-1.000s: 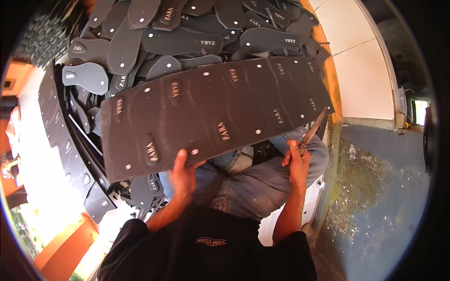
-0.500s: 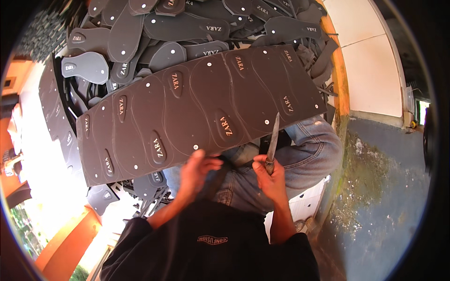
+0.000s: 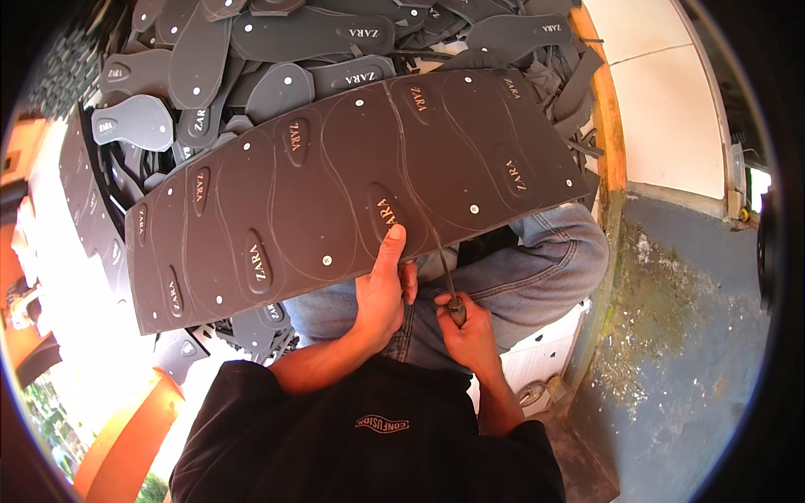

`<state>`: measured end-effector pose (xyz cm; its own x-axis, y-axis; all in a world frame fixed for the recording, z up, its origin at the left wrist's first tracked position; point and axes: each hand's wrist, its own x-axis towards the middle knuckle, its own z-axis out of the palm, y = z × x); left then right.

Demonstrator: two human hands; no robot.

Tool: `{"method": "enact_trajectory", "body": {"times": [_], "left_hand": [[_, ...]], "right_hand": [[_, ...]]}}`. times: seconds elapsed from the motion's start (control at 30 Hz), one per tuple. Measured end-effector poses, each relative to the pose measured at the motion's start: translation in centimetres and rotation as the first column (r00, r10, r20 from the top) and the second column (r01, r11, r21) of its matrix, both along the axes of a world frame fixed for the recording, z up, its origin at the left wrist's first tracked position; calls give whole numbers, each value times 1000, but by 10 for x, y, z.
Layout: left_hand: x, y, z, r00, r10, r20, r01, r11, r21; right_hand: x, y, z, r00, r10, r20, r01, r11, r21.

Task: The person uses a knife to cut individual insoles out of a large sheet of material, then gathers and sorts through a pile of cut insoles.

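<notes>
A long dark foam sheet [image 3: 327,189], marked with insole outlines, raised pads and small white dots, lies slanted across my lap. My left hand [image 3: 385,285] grips its near edge, thumb on top beside a raised pad and the other fingers underneath. In my right hand [image 3: 470,331] is a narrow knife [image 3: 448,278], held by its handle. The blade points away from me, and its tip meets the sheet's near edge between two outlines, just right of my left hand. A cut or crease line runs up the sheet from there.
Beyond the sheet is a heap of cut dark insoles [image 3: 314,38] with thin offcut strips. Another marked sheet [image 3: 88,197] leans at the left in bright light. A wooden edge [image 3: 604,101] borders the heap at right, beside a stained blue-grey floor [image 3: 688,335].
My left hand has moved right and taken hold of the sheet's near edge. The knife has shifted left and its tip has come down to that edge. The sheet has slid slightly left.
</notes>
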<state>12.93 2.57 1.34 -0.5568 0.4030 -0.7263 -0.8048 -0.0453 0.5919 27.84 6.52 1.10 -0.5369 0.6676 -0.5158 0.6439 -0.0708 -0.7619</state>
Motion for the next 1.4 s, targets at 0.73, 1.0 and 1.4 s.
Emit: {"method": "enact_trajectory", "body": {"times": [0.73, 1.0, 1.4], "left_hand": [[-5, -9, 3, 991, -57, 121, 52, 997, 50], [-6, -11, -1, 992, -84, 99, 73, 991, 110], [-4, -11, -4, 989, -46, 140, 31, 994, 103]], "right_hand": [[-24, 4, -26, 988, 53, 143, -66, 994, 87], [-53, 16, -45, 992, 53, 117, -56, 998, 20], [-91, 5, -78, 935, -183, -303, 200, 980, 24]]}}
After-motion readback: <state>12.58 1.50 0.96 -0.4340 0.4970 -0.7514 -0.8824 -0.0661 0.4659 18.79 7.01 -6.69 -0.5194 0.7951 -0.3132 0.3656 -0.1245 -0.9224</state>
